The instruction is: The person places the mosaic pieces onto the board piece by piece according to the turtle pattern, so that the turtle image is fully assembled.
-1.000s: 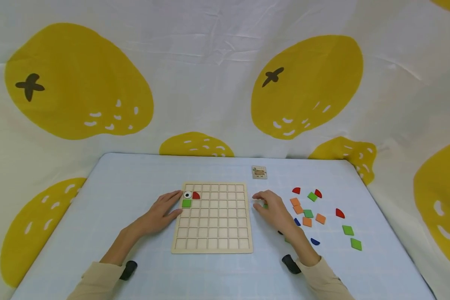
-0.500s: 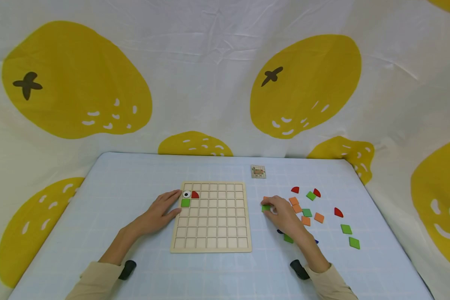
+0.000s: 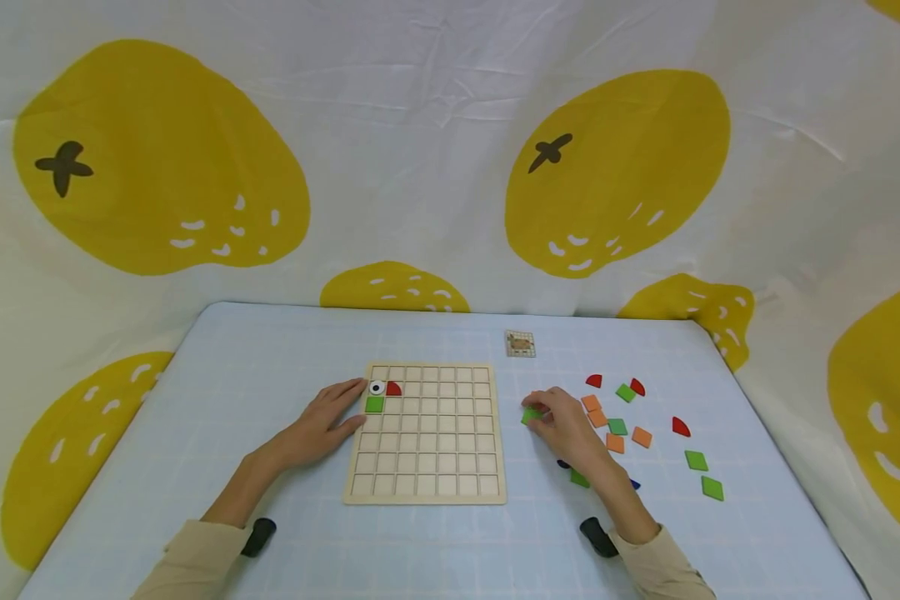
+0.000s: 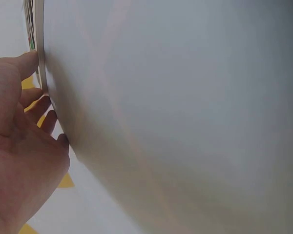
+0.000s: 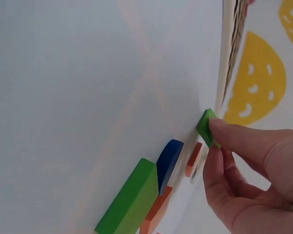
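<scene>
A: What was the right hand (image 3: 566, 429) doing at that moment?

B: Its thumb and fingertips pinched a green tile (image 5: 203, 125), closed down to the thickness of the piece, on the table (image 3: 292, 517) well to the right of the wooden board (image 3: 426, 442).

A: And a second earlier?

B: The hand hovered nearer the board's right edge, thumb and forefinger parted. By half a second before, it had shifted right to the tile, and it had barely moved from there.

A: The left hand (image 3: 318, 429)?

B: Unchanged. It lay at the board's left edge, fingers extended and thumb spread, gripping nothing.

A: Was anything new on the board?

B: The same three pieces sat near its upper left corner: an eye disc (image 3: 377, 387), a red quarter-circle (image 3: 393, 389) beside it and a green square (image 3: 375, 405) just below the disc. A small patterned card (image 3: 521, 343) lay beyond the board, while orange squares (image 3: 642, 437) and other loose pieces were scattered right of the hand.
</scene>
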`<state>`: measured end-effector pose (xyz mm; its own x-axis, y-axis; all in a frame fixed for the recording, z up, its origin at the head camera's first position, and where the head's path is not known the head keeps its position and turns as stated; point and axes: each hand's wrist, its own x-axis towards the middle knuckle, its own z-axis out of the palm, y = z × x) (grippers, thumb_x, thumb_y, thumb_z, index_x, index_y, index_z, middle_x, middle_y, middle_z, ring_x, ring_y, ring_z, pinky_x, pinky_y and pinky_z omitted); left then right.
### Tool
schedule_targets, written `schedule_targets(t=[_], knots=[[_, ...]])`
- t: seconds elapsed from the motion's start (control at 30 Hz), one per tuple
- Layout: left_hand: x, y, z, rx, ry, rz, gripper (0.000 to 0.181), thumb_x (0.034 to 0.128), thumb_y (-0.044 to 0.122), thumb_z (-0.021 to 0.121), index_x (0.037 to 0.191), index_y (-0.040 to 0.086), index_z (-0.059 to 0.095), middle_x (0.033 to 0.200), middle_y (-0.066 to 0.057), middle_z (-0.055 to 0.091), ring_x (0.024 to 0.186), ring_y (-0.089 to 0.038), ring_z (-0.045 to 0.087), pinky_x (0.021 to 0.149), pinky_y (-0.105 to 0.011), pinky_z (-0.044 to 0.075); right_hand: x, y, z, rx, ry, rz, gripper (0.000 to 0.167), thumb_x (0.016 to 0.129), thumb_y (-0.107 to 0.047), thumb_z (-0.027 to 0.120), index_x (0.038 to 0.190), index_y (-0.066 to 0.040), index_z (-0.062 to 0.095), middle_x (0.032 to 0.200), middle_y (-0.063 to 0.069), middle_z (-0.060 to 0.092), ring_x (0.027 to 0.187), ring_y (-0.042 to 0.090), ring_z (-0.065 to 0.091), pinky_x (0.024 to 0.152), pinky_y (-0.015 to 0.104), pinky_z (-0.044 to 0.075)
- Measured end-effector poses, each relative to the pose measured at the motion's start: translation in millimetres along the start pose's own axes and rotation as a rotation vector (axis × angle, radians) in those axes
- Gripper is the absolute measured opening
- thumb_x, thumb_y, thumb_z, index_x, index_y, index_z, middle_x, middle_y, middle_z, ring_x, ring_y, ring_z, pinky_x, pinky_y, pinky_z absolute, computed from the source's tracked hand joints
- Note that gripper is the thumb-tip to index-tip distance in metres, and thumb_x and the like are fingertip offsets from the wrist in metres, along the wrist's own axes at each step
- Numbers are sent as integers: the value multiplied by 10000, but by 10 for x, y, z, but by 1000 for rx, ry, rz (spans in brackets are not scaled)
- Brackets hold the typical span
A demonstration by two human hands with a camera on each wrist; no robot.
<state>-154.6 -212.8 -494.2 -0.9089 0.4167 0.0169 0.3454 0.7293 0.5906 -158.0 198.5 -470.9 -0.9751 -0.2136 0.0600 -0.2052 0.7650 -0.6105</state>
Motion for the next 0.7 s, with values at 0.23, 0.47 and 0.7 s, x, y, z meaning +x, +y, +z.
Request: schedule_targets(t=[0.23,0.47,0.7], knots=[[-1,2,-5,0,-1,6,648,1064,274,594,1602,29,329,1636,-189,329,1490,-423,277,1168,-640,276,50,-72,-25,25,-6,-32,198,902,15,765,1091,-41,751,984,51,670,891,198,606,842,365,565],[13,0,-5,-15,-16,-15,657,1065,282,592,1612,47,315,1648,-176,310,1499,-409,262,1173,-636,272,139,-157,11,83,20,-125,159,906,18,759,1059,-10,727,954,58,664,869,190,601,796,313,552],[11,-8,1,-15,-17,-21,664,1062,288,597,1613,50,313,1651,-174,306,1502,-398,260,1181,-624,269,302,-314,100,144,32,-159,132,910,4,761,1031,4,710,955,71,678,876,194,626,789,330,576]])
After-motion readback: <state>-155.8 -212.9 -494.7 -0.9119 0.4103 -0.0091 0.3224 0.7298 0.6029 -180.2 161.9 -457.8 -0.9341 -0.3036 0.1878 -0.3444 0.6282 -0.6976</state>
